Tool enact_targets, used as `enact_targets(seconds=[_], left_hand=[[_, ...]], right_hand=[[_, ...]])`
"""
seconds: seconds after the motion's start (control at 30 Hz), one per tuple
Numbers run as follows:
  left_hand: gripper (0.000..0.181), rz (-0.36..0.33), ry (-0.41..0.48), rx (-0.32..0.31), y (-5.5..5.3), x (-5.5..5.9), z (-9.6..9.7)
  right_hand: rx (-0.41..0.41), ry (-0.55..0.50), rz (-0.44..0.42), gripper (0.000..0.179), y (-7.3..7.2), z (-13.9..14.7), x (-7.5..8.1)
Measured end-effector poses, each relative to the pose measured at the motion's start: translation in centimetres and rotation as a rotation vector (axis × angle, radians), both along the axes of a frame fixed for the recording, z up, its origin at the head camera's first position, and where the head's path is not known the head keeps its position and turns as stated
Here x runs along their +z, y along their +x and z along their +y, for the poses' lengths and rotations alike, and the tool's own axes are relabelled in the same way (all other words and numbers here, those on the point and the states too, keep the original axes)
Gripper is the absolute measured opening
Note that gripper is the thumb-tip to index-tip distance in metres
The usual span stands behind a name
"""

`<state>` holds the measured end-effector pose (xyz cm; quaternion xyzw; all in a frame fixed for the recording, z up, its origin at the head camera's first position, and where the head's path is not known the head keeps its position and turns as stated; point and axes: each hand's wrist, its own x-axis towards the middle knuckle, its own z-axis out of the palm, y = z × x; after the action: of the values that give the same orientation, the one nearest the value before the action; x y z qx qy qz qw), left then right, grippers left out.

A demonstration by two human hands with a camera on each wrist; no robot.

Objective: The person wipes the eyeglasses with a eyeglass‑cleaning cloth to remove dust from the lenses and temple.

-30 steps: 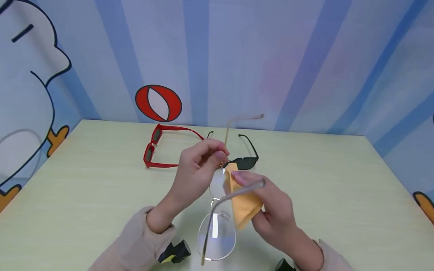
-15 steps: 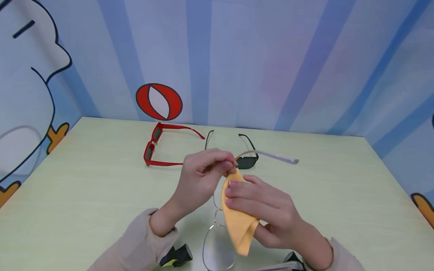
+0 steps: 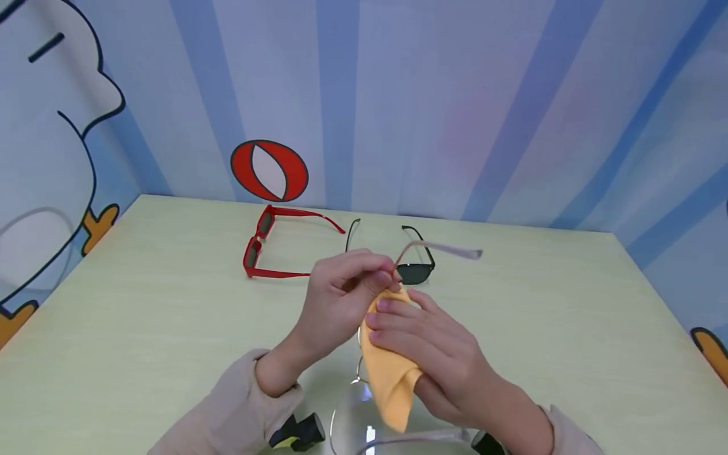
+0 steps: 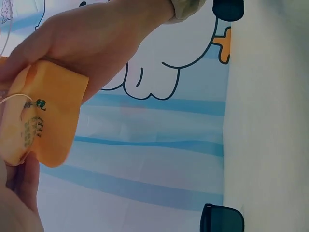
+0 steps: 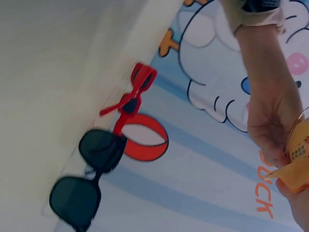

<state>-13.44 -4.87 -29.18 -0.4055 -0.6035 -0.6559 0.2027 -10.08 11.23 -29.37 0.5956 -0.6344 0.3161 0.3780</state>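
Two hands meet above the middle of the pale green table (image 3: 142, 303), both forearms reaching in from the near edge in beige sleeves. The left hand (image 3: 341, 297) is raised with its wrist bent, thumb and fingertips pinching the corner of the clear-lens glasses (image 3: 364, 417) where one temple (image 3: 440, 249) juts out to the right. The right hand (image 3: 423, 351) lies across below it, fingers laid nearly straight over the orange cloth (image 3: 387, 379) and thumb beneath, so the cloth is pinched round the upper lens; the lower lens hangs near the frame's bottom edge. Beyond the hands, the red sunglasses (image 3: 258, 246) and the black sunglasses (image 3: 415, 268) lie on the table near the striped wall (image 3: 455, 95).
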Motion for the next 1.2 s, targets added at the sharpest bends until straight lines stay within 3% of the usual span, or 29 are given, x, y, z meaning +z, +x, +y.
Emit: enact_targets(seconds=[0.13,0.23,0.33,0.57,0.67,0.73,0.9,0.97,1.1,1.2], left_hand=[[0.007,-0.065,0.005,-0.037,0.2,-0.1,-0.1],[0.008,-0.083,-0.023,-0.009,0.3,-0.1,-0.1],[0.010,-0.103,-0.041,0.016,0.4,-0.3,0.0],[0.009,-0.126,-0.010,-0.029,0.5,-0.4,0.2],[0.009,-0.118,-0.018,-0.030,0.5,-0.3,0.3],[0.009,-0.107,-0.026,-0.026,0.6,-0.1,0.4],[0.010,-0.083,-0.026,-0.029,0.7,-0.1,0.5],[0.011,-0.074,-0.028,-0.032,0.6,-0.2,0.4],[0.011,-0.058,-0.040,-0.028,0.5,-0.3,0.4],[0.009,-0.044,-0.040,-0.019,0.3,-0.4,0.4]], right_hand=[[0.095,0.019,0.004,0.035,-0.2,0.0,0.0],[0.001,0.024,0.058,0.031,-0.4,0.2,-0.1],[-0.069,-0.019,0.055,0.026,-0.4,0.1,-0.3],[0.191,-0.041,-0.150,0.022,-0.1,0.3,-0.6],[0.216,-0.027,-0.215,0.019,0.1,0.7,-0.5],[0.171,-0.016,-0.208,0.020,0.2,0.8,-0.4],[-0.053,-0.014,-0.064,0.023,0.3,0.8,-0.4],[-0.103,-0.039,-0.025,0.023,0.4,0.6,-0.5],[-0.119,-0.097,-0.018,0.024,0.6,0.3,-0.6],[-0.081,-0.135,-0.054,0.025,0.7,0.4,-0.6]])
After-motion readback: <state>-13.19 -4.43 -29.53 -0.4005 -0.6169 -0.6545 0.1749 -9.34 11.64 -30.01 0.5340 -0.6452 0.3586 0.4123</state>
